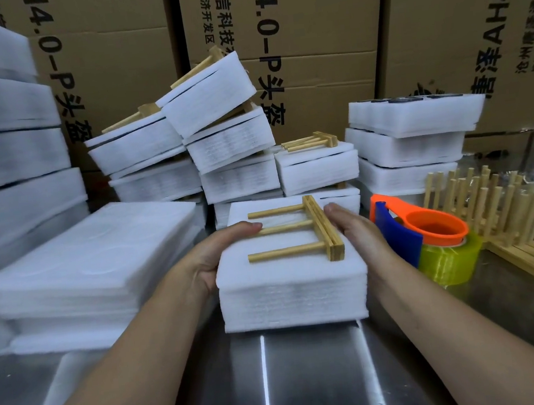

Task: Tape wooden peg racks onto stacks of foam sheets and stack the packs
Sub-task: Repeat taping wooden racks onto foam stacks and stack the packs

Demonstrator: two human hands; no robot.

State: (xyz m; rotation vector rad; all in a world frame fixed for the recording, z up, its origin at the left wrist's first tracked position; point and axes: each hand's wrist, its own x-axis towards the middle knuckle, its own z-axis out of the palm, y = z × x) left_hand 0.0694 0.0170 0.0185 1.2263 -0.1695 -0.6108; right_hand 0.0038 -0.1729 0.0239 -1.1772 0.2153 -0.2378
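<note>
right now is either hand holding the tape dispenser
No, the tape dispenser stands on the table while the left hand and right hand hold the sides of the foam stack.

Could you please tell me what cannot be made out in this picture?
Head view:
- Fingers of the left hand and right hand: hidden by the foam stack they grip.
- Tape on the wooden peg rack: none discernible; clear film may be too faint.
- Spare racks at right: cut off by the frame edge.
- Tape roll's loose end: behind the dispenser.

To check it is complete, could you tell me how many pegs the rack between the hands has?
3: far peg, middle peg by the left hand, near peg, all flat on the foam stack. None hidden.
</note>
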